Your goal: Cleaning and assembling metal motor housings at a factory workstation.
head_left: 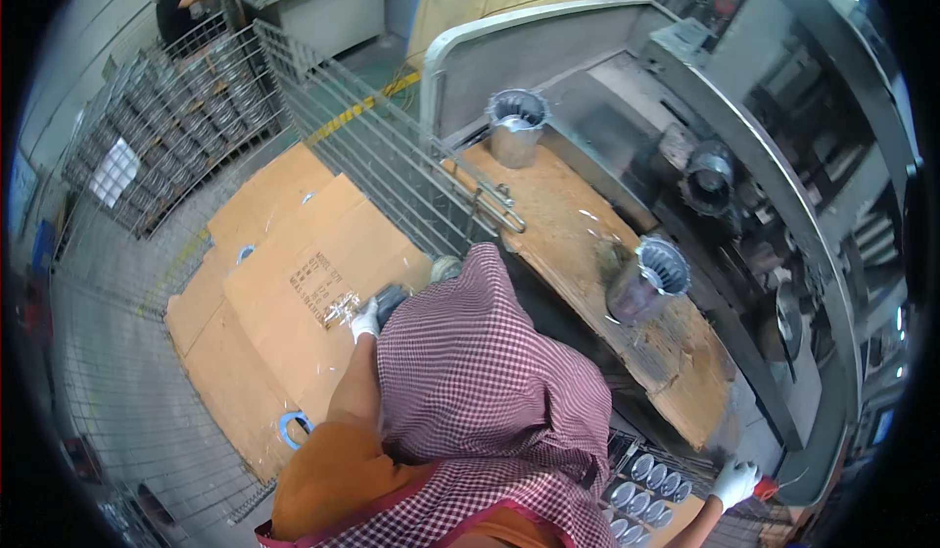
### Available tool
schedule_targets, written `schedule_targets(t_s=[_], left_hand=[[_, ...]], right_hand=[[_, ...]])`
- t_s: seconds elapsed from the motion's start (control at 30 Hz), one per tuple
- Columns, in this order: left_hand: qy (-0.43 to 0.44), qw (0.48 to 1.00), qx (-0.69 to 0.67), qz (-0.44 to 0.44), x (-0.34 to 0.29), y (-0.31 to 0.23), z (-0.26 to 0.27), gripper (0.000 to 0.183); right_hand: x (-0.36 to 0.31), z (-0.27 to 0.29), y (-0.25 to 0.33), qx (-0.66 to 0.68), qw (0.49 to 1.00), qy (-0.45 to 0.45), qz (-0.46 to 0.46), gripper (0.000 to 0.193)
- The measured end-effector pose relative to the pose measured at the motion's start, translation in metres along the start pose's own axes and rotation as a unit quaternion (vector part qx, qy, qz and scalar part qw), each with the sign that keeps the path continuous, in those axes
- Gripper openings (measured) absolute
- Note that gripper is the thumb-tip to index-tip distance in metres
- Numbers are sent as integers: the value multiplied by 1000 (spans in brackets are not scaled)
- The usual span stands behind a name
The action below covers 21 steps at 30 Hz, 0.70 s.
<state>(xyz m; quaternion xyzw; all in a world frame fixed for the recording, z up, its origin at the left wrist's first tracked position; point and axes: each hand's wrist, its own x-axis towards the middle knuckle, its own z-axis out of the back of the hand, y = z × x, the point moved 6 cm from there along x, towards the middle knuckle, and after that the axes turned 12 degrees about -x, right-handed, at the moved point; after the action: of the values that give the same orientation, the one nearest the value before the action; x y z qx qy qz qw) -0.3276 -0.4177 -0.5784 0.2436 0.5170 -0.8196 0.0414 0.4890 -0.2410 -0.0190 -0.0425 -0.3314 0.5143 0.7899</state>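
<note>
My left hand [365,321], in a white glove, is on a dark grey metal part [392,301] beside my apron, over a cardboard sheet [255,284]. The apron hides much of that part. Shiny scraps [343,307] lie next to the glove. Out to the lower right, my right hand [736,483], also gloved in white, is closed around a red-handled tool [767,489] with a thin metal rod. Near it, several round metal parts [641,468] stand in rows on cardboard.
Two cylindrical metal castings [516,137] [646,288] stand on a wooden board [578,225] along the machine [548,73]. A wire cage [382,127] borders the cardboard, with a blue tape roll [294,429] on it. Another person [186,9] works beyond a crate of stacked metal parts [176,122].
</note>
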Motion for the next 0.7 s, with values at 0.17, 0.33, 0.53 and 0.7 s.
schedule_targets(t_s=[0.17, 0.33, 0.53, 0.7], left_hand=[[-57, 988, 39, -137, -95, -229, 67, 55], [19, 939, -75, -334, -200, -418, 115, 33], [160, 830, -181, -502, -338, -581, 67, 28], [202, 726, 126, -645, -392, -644, -41, 50]], right_hand=[[-7, -2, -8, 9, 999, -49, 6, 23], [16, 9, -11, 39, 999, 12, -27, 25], [34, -40, -32, 296, 943, 4, -152, 34], [31, -44, -29, 320, 929, -15, -185, 37]])
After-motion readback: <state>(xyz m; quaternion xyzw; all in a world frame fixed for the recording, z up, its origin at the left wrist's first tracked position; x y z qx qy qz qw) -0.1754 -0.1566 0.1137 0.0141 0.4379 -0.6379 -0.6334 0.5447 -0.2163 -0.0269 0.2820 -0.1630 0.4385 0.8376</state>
